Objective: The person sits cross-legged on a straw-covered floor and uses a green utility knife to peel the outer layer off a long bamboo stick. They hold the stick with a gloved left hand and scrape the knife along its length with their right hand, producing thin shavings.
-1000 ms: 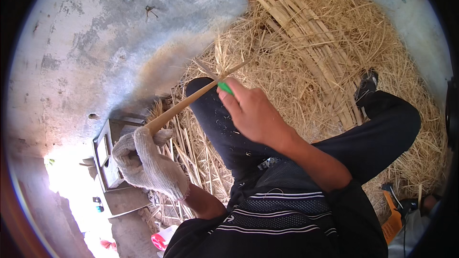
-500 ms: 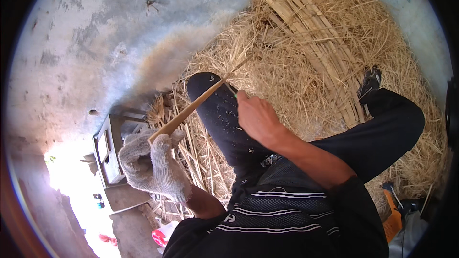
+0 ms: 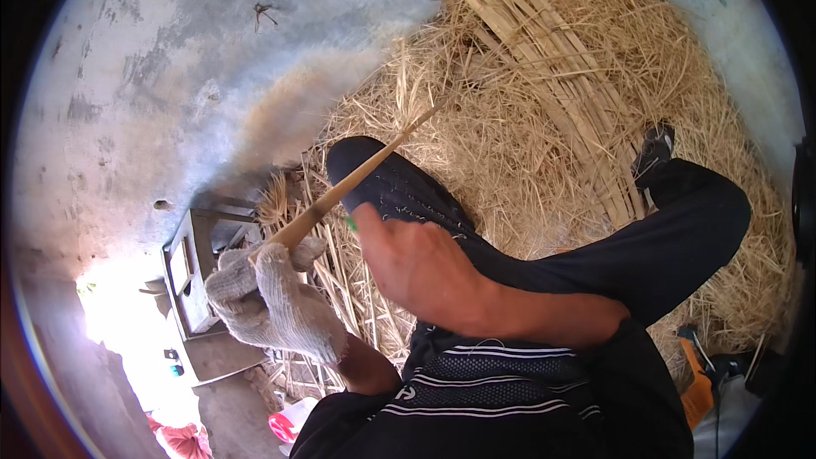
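Observation:
A long, tapering bamboo strip (image 3: 350, 184) slants up and away across my bent left knee. My left hand (image 3: 280, 302), in a whitish knitted glove, is closed round its wide near end. Bare and curled, my right hand (image 3: 425, 272) grips a small green-handled knife (image 3: 350, 223) close beside the strip, nearer its wide end. Only a bit of green shows at the fingers; the blade is mostly hidden. Pale shavings dot the dark trousers (image 3: 408, 195).
Split bamboo strips (image 3: 552, 68) lie in a bundle on loose straw (image 3: 510, 178). A stained wall (image 3: 187, 76) rises at the left, above a wooden box-like piece (image 3: 200, 272). An orange object (image 3: 697, 382) sits at the lower right, and a red and white container (image 3: 293, 419) at the lower left.
My right hand, with the knife, has come back toward me and to the left along the strip. The left hand keeps its hold, almost still.

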Tool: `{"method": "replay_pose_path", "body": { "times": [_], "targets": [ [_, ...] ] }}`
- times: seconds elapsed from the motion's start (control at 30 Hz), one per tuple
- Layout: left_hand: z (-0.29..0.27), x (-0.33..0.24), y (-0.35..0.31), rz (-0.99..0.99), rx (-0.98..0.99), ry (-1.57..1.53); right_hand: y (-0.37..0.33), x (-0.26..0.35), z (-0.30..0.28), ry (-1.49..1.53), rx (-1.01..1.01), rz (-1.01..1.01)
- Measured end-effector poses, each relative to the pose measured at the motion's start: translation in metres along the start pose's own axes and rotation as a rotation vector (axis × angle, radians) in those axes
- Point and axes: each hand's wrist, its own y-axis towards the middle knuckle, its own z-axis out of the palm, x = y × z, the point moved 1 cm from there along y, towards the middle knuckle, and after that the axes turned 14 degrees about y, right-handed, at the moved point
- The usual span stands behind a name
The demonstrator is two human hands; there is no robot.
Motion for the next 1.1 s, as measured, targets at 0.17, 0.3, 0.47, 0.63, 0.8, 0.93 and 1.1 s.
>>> {"method": "replay_pose_path", "body": {
  "times": [0.17,0.3,0.47,0.63,0.8,0.93,1.1],
  "targets": [
    [0.011,-0.016,-0.007,-0.041,-0.037,-0.020,0.013,-0.059,-0.006,-0.172,-0.030,0.335],
    [0.013,-0.017,-0.006,-0.057,0.002,-0.073,0.018,-0.051,-0.017,-0.005,0.002,0.260],
    [0.014,-0.015,-0.004,-0.034,-0.051,0.014,0.011,-0.040,-0.009,0.027,-0.034,0.027],
    [0.010,-0.010,-0.002,-0.056,-0.065,0.033,0.016,-0.064,-0.004,-0.061,-0.051,0.174],
    [0.010,-0.005,-0.007,-0.021,-0.005,-0.027,0.011,-0.024,-0.013,-0.059,0.029,0.062],
    [0.009,-0.013,-0.003,0.009,0.052,-0.074,0.020,-0.119,-0.015,-0.110,-0.026,0.365],
    [0.012,-0.011,-0.003,-0.094,-0.090,-0.003,0.020,-0.062,-0.012,0.002,-0.022,0.133]
  ]
}}
